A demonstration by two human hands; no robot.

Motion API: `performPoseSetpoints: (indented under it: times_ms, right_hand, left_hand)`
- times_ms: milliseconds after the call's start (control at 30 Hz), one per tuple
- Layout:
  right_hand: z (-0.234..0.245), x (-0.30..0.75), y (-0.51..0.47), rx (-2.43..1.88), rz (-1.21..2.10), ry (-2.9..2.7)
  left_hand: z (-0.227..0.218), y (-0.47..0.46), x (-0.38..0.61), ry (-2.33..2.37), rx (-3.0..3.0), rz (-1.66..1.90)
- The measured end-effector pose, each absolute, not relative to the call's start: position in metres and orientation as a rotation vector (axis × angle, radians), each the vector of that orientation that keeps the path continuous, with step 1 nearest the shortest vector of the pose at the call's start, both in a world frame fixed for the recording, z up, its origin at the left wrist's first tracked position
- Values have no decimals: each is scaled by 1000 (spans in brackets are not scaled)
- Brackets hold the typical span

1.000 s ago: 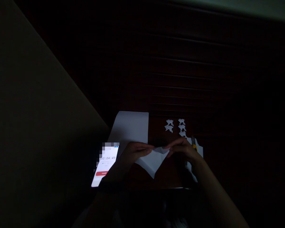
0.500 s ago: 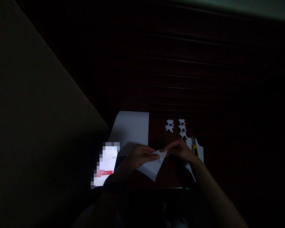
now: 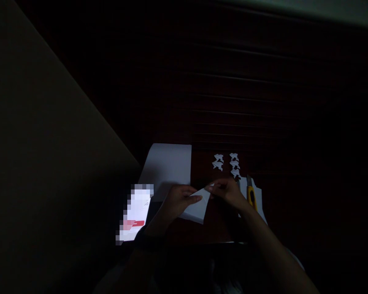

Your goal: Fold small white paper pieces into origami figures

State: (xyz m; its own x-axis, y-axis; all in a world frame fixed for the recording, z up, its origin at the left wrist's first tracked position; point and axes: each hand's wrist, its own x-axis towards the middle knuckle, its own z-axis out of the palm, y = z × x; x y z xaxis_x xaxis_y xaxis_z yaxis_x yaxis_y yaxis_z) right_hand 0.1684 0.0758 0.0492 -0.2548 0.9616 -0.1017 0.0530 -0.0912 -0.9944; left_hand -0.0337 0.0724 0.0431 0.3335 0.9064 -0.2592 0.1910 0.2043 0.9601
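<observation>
A white sheet of paper (image 3: pixel 198 209), partly folded, is held above the near part of the dark table. My left hand (image 3: pixel 179 200) grips it from the left, thumb on top and fingers behind. At its upper right corner, my right hand (image 3: pixel 227 191) pinches the paper between thumb and fingers. Both hands are closed on this one piece. The folds under my fingertips are partly hidden, and the dim light blurs their detail.
A large white sheet (image 3: pixel 171 163) lies at the back left, beside a lit phone (image 3: pixel 136 214). Several small folded paper figures (image 3: pixel 234 164) stand in two columns at the back right. A yellow utility knife (image 3: pixel 251 197) rests on white paper (image 3: pixel 259 196) at the right.
The held paper has turned slightly, its lower corner now higher and further right. My right hand has shifted a little left and its fingers have closed in on the corner.
</observation>
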Motion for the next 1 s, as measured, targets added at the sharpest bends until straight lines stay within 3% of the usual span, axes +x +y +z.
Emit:
performPoseSetpoints:
  times_ms: [567, 833, 1000]
  right_hand:
    - [31, 151, 76, -1159, 1425, -926]
    - [33, 151, 76, -1250, 1328, -944]
    - [35, 152, 74, -1206, 1467, -1095]
  left_hand:
    - [46, 70, -29, 1127, 1298, 691]
    - [50, 70, -28, 1201, 1302, 682]
    - [53, 71, -26, 1210, 1235, 716]
